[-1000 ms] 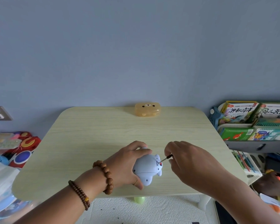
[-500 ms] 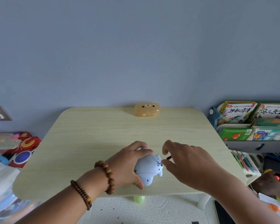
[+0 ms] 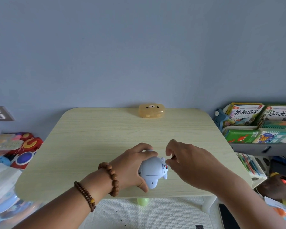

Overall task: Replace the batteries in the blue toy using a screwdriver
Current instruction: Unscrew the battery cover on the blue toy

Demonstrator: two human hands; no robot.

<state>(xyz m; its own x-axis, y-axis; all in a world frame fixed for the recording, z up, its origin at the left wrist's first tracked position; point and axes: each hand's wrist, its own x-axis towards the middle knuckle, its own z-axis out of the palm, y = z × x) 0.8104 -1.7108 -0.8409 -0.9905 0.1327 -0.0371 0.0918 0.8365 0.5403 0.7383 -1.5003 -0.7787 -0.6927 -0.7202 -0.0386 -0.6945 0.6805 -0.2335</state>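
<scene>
Nearest, a green ball (image 3: pixel 143 201) peeks out under the table (image 3: pixel 106 129) edge, just below the left hand (image 3: pixel 132 169). That wrist wears two bead bracelets (image 3: pixel 110 176). The left hand grips the toy (image 3: pixel 153 172), fingers curled over its far side and thumb under its near end, holding it on the table near the front edge. Just right of it, the right hand (image 3: pixel 191 167) has curled fingers whose tips meet the toy's end with the small red mark. They pinch the screwdriver (image 3: pixel 173 157), of which only a dark sliver shows.

A second ago the screwdriver's shaft showed plainly between that hand and the toy. The hand has since closed in and hides most of it. The left hand's grip is unchanged.

Far beyond both hands, an orange box (image 3: pixel 151 111) with a bear face sits at the table's back edge. Well to the right of the right hand stand books (image 3: pixel 245 113), with covers reading 神秘海洋 and 鸟儿天空.
</scene>
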